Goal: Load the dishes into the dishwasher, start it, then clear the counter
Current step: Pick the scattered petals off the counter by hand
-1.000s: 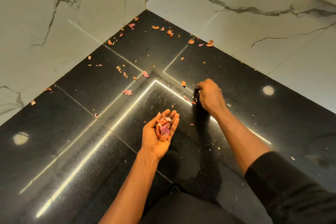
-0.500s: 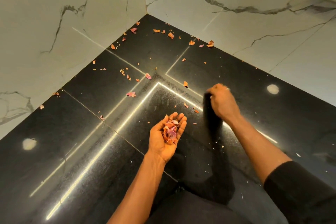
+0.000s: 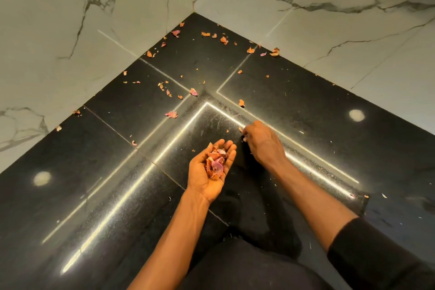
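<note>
- On the black counter [image 3: 306, 106], in the corner, we see onion skin scraps [image 3: 195, 92] scattered toward the far walls.
- Left hand [image 3: 211, 172] lies cupped, palm up, cradling a pile of skins [image 3: 215, 163].
- Right hand [image 3: 261, 141], just right, pinches fingertips at the surface; we cannot tell what they grasp.

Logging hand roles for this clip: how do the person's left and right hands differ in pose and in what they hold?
The left hand lies palm up, cupped, carrying a pile of reddish-purple onion-skin scraps; the right hand is turned palm down with fingers curled at the glossy black stone counter, its contents hidden. The left hovers nearer the body; the right reaches slightly farther. Both are bare, over the same counter corner.
</note>
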